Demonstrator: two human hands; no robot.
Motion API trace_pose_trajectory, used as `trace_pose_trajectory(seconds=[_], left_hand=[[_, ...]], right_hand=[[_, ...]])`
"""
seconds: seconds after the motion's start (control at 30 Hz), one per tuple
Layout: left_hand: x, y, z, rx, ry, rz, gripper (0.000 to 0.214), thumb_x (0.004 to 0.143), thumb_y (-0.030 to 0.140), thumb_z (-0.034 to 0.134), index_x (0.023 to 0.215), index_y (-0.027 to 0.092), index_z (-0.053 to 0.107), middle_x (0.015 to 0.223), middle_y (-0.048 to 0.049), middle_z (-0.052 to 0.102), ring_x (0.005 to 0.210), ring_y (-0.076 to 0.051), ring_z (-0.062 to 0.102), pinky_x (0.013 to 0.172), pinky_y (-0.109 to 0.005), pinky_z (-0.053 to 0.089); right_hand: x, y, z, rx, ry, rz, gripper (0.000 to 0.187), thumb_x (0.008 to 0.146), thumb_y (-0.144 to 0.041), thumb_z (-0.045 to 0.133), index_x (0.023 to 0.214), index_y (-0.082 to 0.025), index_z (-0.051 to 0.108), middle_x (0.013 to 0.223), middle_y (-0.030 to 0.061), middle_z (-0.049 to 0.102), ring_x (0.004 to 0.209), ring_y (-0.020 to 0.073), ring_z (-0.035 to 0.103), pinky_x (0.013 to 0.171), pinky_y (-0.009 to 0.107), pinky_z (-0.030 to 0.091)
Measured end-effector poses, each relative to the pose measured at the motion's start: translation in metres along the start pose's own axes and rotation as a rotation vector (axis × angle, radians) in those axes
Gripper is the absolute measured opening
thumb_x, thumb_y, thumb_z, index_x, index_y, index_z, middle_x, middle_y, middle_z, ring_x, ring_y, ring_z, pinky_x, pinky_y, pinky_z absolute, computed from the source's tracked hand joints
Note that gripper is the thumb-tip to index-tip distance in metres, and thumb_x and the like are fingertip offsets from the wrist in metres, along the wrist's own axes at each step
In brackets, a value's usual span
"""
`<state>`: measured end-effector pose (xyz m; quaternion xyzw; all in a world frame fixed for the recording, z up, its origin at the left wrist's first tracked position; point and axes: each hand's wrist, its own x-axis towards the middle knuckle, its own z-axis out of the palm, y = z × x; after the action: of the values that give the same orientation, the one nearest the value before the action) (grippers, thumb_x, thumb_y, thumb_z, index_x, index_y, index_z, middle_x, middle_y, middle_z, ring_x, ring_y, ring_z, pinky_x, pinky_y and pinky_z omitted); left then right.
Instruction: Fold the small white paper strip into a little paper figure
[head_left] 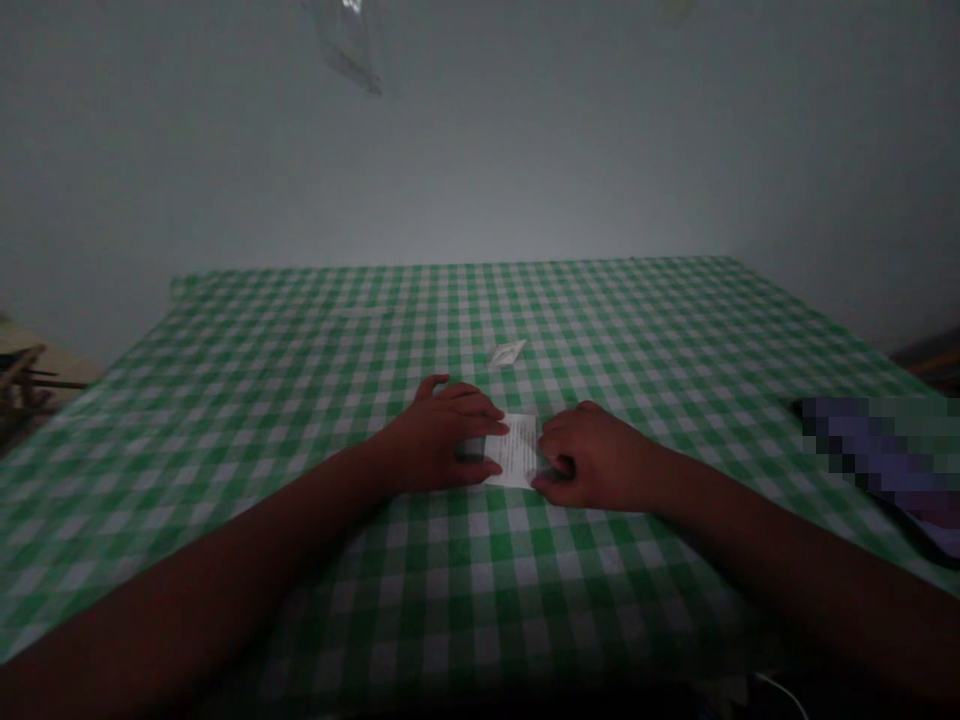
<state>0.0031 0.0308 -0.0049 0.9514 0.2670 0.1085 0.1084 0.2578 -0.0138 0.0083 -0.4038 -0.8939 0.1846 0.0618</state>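
A small white sheet of paper [514, 452] with lines of print lies on the checked tablecloth between both hands. My left hand [444, 435] rests at the paper's left side, its fingers and thumb stretched out and apart, the tips touching the paper. At the right edge, my right hand [592, 455] has curled fingers, with the thumb and forefinger on the paper's near right corner. Just beyond the hands is a small folded piece of white paper [508, 353], lying slantwise.
A green and white checked tablecloth [450, 580] covers the table. On the right lies a dark-edged flat device [877, 480], its face pixelated. The pale wall [480, 150] stands behind the table. Wooden sticks or furniture parts [26, 375] show at far left.
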Motion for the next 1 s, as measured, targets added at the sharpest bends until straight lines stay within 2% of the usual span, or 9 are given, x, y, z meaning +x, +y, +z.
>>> trace_pose_trajectory(seconds=[0.2,0.47,0.7,1.0], left_hand=[[-0.001,-0.001,-0.001,-0.015,-0.020,0.003,0.045,0.084,0.053,0.069,0.124,0.032,0.064,0.132,-0.0015,0.064,0.127,-0.028,0.050,0.113,-0.055,0.014],[-0.001,-0.003,-0.001,-0.012,-0.026,0.009,0.048,0.083,0.054,0.069,0.125,0.032,0.062,0.134,-0.0025,0.063,0.128,-0.028,0.049,0.113,-0.055,0.014],[-0.001,-0.002,-0.003,-0.023,-0.038,0.002,0.049,0.082,0.055,0.070,0.126,0.032,0.062,0.133,-0.0020,0.063,0.127,-0.028,0.050,0.112,-0.054,0.015],[-0.001,-0.002,-0.004,-0.023,-0.040,-0.001,0.050,0.082,0.055,0.070,0.126,0.032,0.062,0.133,-0.0021,0.063,0.126,-0.029,0.050,0.112,-0.055,0.016]], right_hand=[[0.003,0.002,0.002,0.009,0.044,0.028,0.033,0.082,-0.034,0.067,0.060,-0.017,0.049,0.063,-0.0050,0.050,0.060,0.0095,0.045,0.067,0.029,0.027],[0.012,0.016,0.009,-0.069,0.186,0.183,0.036,0.084,-0.037,0.066,0.060,-0.018,0.046,0.062,-0.0034,0.049,0.059,0.0110,0.041,0.061,0.029,0.025],[0.002,0.001,0.003,0.003,0.028,0.010,0.033,0.083,-0.035,0.067,0.060,-0.017,0.051,0.062,-0.0049,0.051,0.058,0.0093,0.044,0.064,0.029,0.027],[0.002,0.003,0.005,0.067,0.025,-0.029,0.033,0.082,-0.033,0.067,0.059,-0.017,0.048,0.060,-0.0062,0.048,0.057,0.0082,0.043,0.066,0.029,0.028]])
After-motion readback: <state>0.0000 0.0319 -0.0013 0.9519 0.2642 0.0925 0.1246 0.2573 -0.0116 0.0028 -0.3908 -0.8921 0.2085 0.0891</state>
